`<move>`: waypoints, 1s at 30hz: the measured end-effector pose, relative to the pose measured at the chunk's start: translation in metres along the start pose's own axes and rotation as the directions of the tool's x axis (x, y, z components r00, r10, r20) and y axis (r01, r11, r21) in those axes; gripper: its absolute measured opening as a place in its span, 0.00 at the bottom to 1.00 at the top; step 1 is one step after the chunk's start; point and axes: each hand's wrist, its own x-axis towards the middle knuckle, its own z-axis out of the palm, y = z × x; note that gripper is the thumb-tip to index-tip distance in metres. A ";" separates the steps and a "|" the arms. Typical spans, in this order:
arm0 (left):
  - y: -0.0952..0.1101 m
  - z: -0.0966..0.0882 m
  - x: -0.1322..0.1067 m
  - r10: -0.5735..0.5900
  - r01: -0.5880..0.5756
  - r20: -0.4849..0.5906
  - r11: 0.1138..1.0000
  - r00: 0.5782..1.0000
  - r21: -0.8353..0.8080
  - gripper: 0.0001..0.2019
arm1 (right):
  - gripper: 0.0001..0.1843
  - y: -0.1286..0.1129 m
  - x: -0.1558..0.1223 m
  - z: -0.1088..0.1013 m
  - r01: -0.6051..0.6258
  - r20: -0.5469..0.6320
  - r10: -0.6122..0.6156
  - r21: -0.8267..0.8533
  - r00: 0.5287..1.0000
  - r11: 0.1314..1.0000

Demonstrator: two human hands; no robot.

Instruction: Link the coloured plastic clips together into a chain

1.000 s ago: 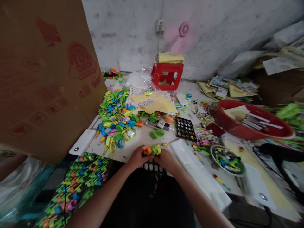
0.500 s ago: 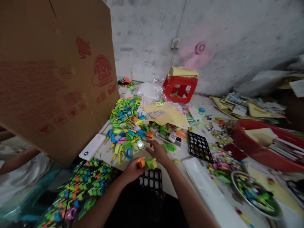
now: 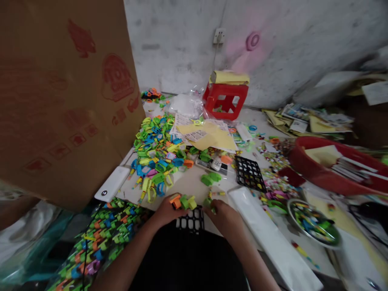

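My left hand point(image 3: 167, 213) is closed on the upper left corner of a black grid tray point(image 3: 190, 224) at the table's front edge. An orange toy watch point(image 3: 175, 201), a green toy watch point(image 3: 184, 201) and a yellow one point(image 3: 191, 203) stand in a row along the tray's far side, beside my left fingers. Just right of the tray, my right hand point(image 3: 223, 215) pinches a green toy watch point(image 3: 209, 203), partly hidden by the fingers. Beyond both hands spreads a pile of colourful toy watches point(image 3: 157, 147). Two green watches point(image 3: 210, 178) lie nearer the middle.
A large cardboard box point(image 3: 69, 105) blocks the left side, with a white power bank-like device point(image 3: 112, 184) beside it. A second black grid tray point(image 3: 250, 173), a long white packet point(image 3: 269, 234), a bowl point(image 3: 313, 222) and a red basin point(image 3: 336, 165) occupy the right.
My right hand has drawn back from the pile to the tray's right side and now has a green toy watch in its fingers. My left hand stays at the tray. The view has tilted down.
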 end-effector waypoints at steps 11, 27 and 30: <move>0.001 0.002 0.003 -0.031 0.034 -0.047 0.997 0.998 0.065 0.15 | 0.18 0.023 0.046 -0.015 0.402 0.116 -0.403 0.037 0.908 0.915; 0.001 0.001 0.004 0.009 -0.003 -0.042 0.989 0.999 0.147 0.15 | 0.11 -0.016 0.009 0.021 0.062 0.065 -0.150 0.697 0.987 0.715; 0.000 0.000 0.004 0.032 -0.028 -0.016 0.982 0.999 0.188 0.12 | 0.10 -0.017 0.014 0.013 0.177 0.049 -0.269 0.639 0.962 0.749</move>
